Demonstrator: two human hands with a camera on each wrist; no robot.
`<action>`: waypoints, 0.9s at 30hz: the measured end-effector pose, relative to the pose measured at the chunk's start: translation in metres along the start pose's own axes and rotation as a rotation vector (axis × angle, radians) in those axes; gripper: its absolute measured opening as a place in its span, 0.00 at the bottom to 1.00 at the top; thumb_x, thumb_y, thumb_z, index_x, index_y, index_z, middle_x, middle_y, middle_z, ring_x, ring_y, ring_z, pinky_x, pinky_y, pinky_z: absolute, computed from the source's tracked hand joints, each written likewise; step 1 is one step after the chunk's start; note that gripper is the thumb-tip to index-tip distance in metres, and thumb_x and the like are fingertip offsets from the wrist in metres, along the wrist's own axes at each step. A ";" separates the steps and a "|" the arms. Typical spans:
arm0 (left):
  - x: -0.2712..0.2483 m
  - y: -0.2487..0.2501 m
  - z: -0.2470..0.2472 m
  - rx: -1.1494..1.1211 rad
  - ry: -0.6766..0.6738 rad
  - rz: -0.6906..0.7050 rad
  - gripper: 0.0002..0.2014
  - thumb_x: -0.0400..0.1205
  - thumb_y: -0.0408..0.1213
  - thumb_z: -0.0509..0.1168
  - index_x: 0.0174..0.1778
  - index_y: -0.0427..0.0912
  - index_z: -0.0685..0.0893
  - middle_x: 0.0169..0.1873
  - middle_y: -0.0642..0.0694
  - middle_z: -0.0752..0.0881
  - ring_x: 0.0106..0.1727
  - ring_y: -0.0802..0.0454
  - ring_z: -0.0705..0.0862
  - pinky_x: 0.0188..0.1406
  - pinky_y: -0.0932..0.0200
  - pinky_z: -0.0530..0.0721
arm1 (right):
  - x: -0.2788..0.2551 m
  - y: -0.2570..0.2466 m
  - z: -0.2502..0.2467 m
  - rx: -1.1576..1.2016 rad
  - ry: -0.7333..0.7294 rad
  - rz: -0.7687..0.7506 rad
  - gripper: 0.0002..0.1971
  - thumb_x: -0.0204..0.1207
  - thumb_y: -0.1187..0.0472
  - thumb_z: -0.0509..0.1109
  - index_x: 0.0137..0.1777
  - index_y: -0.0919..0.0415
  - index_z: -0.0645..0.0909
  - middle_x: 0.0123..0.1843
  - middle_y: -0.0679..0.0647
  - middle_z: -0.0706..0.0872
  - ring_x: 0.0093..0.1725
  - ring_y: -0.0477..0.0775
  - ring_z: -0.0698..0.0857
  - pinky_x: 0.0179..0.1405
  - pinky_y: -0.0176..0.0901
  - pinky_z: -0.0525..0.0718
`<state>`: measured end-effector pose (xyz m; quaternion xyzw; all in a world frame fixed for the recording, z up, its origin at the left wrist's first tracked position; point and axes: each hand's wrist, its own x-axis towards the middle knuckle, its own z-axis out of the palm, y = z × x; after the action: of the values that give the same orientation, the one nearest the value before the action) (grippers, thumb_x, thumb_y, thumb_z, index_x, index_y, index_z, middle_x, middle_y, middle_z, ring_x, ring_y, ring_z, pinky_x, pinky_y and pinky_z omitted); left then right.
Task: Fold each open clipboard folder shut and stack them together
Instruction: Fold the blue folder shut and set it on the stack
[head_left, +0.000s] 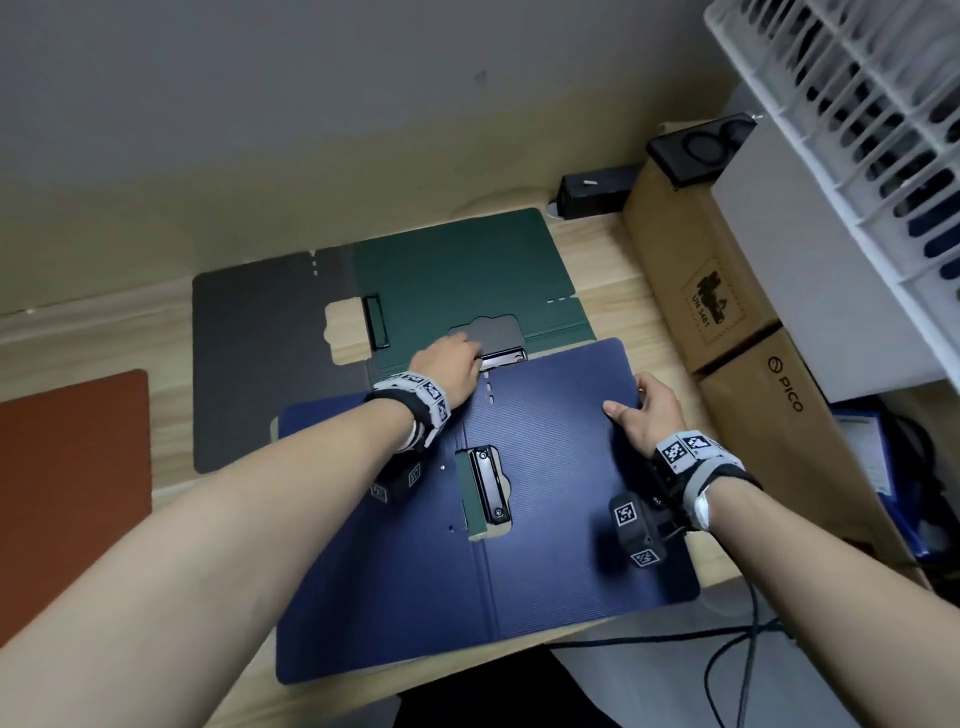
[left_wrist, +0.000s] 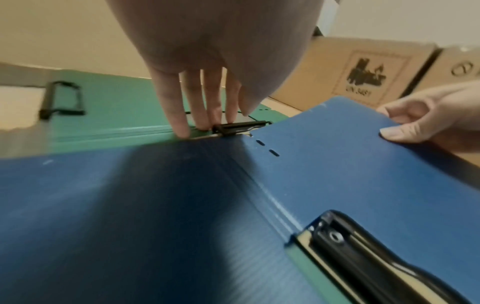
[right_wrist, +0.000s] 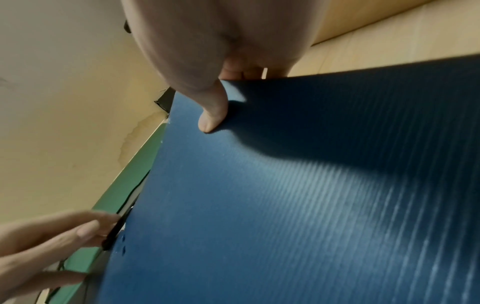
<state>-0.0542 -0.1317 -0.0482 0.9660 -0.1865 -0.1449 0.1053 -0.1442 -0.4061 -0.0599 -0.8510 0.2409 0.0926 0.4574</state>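
A dark blue clipboard folder (head_left: 561, 457) lies open at the table's front, its black clip (head_left: 488, 486) in the middle. Its far edge overlaps an open green folder (head_left: 457, 275), which in turn lies on an open dark grey folder (head_left: 260, 364). My left hand (head_left: 457, 353) reaches over the blue folder's far edge, and its straight fingers (left_wrist: 182, 119) press down beside a second black clip (left_wrist: 239, 127). My right hand (head_left: 644, 410) pinches the blue folder's far right corner, with the thumb (right_wrist: 213, 111) on top and the other fingers underneath.
An orange-brown folder (head_left: 67, 467) lies flat at the far left. Cardboard boxes (head_left: 717, 291) and a white slatted crate (head_left: 857, 130) crowd the right side. A black device (head_left: 592, 189) sits by the wall. Cables (head_left: 753, 639) hang past the wooden table's (head_left: 623, 291) front edge.
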 end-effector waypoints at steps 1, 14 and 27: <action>-0.005 -0.007 0.002 -0.044 -0.007 0.009 0.14 0.86 0.39 0.55 0.62 0.40 0.82 0.58 0.40 0.80 0.62 0.39 0.80 0.56 0.43 0.82 | -0.001 0.001 0.000 0.027 -0.006 -0.002 0.11 0.70 0.64 0.76 0.51 0.55 0.81 0.50 0.52 0.90 0.50 0.56 0.89 0.56 0.53 0.86; -0.004 0.002 0.015 -0.022 -0.013 -0.049 0.20 0.84 0.53 0.61 0.64 0.42 0.79 0.61 0.41 0.75 0.67 0.42 0.72 0.51 0.44 0.80 | -0.005 0.001 0.004 0.188 -0.042 0.011 0.11 0.75 0.73 0.72 0.54 0.62 0.78 0.49 0.58 0.88 0.46 0.56 0.87 0.47 0.45 0.84; 0.004 0.018 0.017 0.323 0.057 0.140 0.11 0.83 0.27 0.55 0.60 0.37 0.75 0.57 0.41 0.80 0.61 0.42 0.78 0.31 0.52 0.74 | 0.004 0.012 0.007 0.296 -0.114 0.041 0.14 0.76 0.77 0.69 0.51 0.57 0.78 0.51 0.61 0.88 0.48 0.58 0.86 0.54 0.54 0.84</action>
<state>-0.0622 -0.1526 -0.0602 0.9587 -0.2712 -0.0778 -0.0362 -0.1463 -0.4066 -0.0740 -0.7625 0.2429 0.1138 0.5887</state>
